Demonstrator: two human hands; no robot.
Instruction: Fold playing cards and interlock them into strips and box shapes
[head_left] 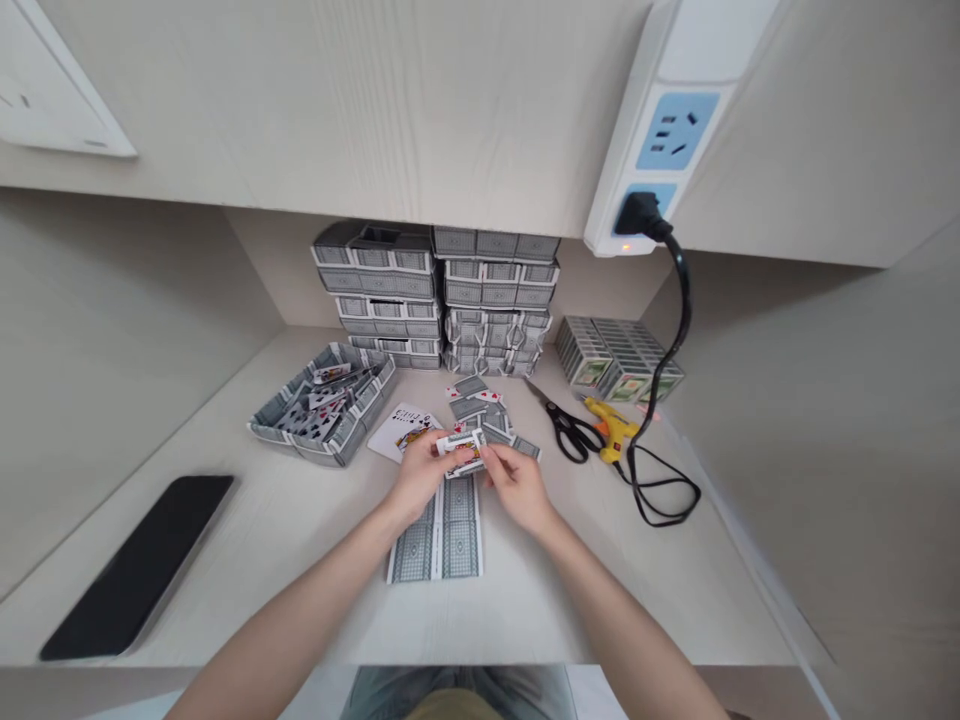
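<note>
Near the middle of the desk my left hand (421, 472) and my right hand (516, 484) hold a playing card (462, 448) between them, its picture side up and its edges looking folded. Both hands are closed, with fingertips on the card's two ends. Just below lies a flat panel of grey-backed cards (437, 535), laid side by side. Loose cards (471, 408) are scattered behind my hands. A larger fan of face-up cards (394, 432) touches the area behind my left hand.
A card-made tray (352, 440) holding cards stands left. Stacked card boxes (499, 285) line the back. Right are scissors (574, 435), a yellow glue gun (611, 425) with a looped cord, and card packs (619, 360). A black phone-like slab (139, 565) lies front left; a power strip (660, 125) hangs above.
</note>
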